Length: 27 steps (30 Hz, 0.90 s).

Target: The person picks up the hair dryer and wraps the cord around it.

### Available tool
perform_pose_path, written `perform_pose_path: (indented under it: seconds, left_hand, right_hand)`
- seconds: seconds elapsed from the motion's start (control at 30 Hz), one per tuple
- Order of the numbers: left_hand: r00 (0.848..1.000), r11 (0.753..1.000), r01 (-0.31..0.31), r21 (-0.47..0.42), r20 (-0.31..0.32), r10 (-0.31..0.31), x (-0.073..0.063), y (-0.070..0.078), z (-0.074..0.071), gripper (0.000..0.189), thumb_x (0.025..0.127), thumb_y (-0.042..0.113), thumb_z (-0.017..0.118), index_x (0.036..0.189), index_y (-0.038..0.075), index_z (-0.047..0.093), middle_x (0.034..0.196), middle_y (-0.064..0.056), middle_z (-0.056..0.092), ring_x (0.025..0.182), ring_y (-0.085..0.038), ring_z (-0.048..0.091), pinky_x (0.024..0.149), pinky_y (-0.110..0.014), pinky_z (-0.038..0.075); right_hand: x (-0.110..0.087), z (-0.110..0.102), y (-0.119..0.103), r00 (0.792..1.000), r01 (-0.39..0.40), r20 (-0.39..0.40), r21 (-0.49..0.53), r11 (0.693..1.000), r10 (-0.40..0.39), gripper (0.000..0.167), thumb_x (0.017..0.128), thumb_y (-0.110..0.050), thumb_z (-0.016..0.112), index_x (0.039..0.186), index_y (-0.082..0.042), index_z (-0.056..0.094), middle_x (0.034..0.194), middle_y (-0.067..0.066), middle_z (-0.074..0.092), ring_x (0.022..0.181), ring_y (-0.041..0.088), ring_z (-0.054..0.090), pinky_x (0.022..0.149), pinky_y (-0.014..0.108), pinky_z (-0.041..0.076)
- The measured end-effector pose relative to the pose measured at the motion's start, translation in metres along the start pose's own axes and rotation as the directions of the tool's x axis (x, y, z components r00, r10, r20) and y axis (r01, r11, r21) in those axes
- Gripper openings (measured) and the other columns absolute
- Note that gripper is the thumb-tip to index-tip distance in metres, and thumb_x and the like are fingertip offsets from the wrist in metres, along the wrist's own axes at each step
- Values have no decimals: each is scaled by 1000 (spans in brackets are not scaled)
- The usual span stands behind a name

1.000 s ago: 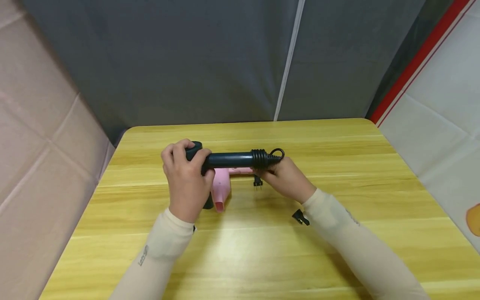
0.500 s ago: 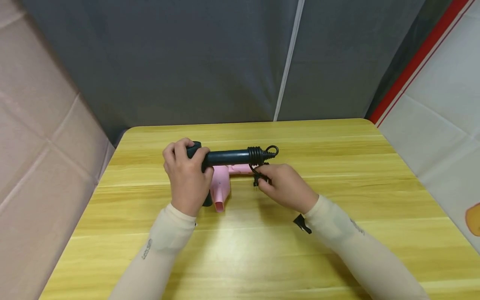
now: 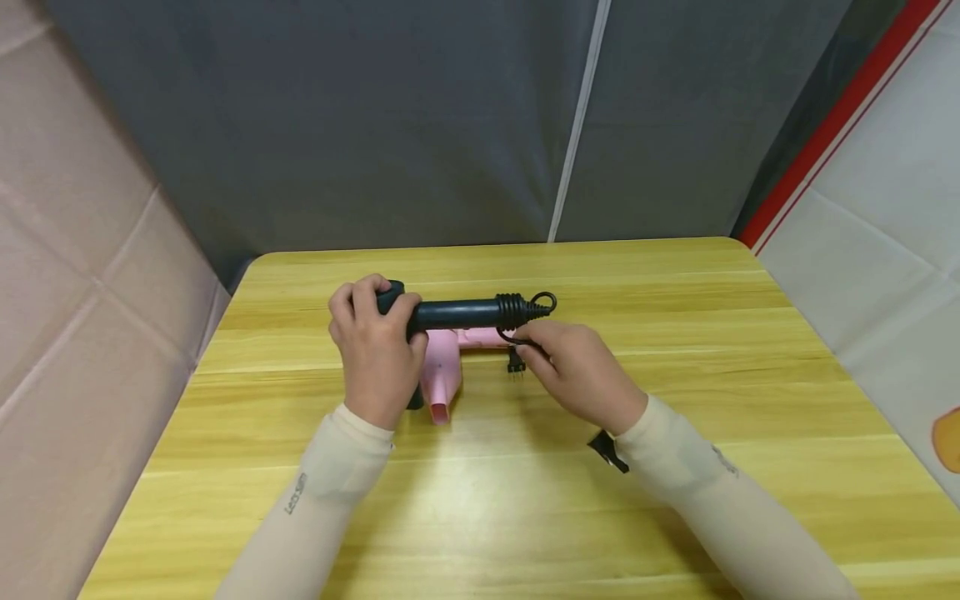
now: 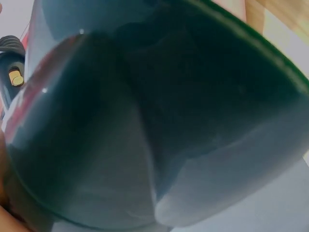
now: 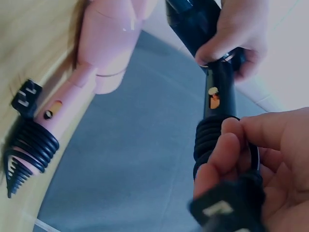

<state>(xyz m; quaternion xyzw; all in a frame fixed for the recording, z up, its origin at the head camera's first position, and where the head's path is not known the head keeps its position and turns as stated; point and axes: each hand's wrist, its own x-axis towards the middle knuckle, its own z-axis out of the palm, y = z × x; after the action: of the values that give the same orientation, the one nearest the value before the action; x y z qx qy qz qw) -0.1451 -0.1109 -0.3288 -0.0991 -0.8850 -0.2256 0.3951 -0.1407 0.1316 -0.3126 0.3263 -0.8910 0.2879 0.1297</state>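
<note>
My left hand (image 3: 377, 350) grips a dark hair dryer (image 3: 461, 314) near the joint of its body and handle, above the table, with the handle pointing right. Black cord (image 5: 205, 137) is wound round the handle's end. At that end my right hand (image 3: 581, 367) pinches a loose length of cord between thumb and fingers. In the right wrist view a blurred black plug (image 5: 224, 208) hangs close to the palm. The dryer's dark nozzle (image 4: 217, 96) fills the left wrist view. Beneath it lies a pink hair dryer (image 3: 441, 375), partly hidden, its cord wound round its handle.
The pink dryer's plug (image 3: 516, 362) rests on the wood-patterned table (image 3: 480, 517), prongs toward me. A small black buckle-like piece (image 3: 609, 450) shows under the right wrist. A grey curtain (image 3: 375, 125) stands behind the table, with pale fabric walls (image 3: 97, 233) at the sides.
My right hand has come away from the handle's end, down and slightly right, and a length of cord now shows between it and the handle. The left hand barely moves.
</note>
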Motion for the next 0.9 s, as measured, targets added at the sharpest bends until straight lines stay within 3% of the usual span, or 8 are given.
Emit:
perform_pose_path:
  seconds: [0.27, 0.53, 0.9]
  left_hand:
    - [999, 999, -34, 17, 2, 34, -1, 3, 2, 26, 75, 2, 81, 100, 5, 74, 120, -20, 49, 118, -43, 33, 84, -63, 36]
    - [998, 998, -57, 20, 9, 57, -5, 6, 4, 23, 76, 4, 80, 99, 6, 73, 119, -20, 49, 116, -43, 34, 85, -62, 35]
    - [997, 997, -75, 23, 14, 75, -6, 11, -1, 22, 78, 5, 79, 99, 5, 74, 121, -20, 49, 118, -42, 32, 86, -61, 34]
  right_hand:
    - [3, -6, 1, 994, 60, -88, -49, 997, -64, 4, 90, -11, 73, 93, -8, 72, 86, 1, 69, 67, 10, 55, 63, 29, 49]
    - [7, -10, 3, 971, 160, -162, -113, 981, -177, 12, 85, -11, 79, 88, -9, 67, 82, 1, 66, 64, 10, 53, 60, 29, 49]
    - [11, -21, 10, 959, 160, -211, -136, 978, -186, 26, 78, -20, 84, 90, -9, 64, 84, 1, 62, 64, 11, 47, 57, 29, 43]
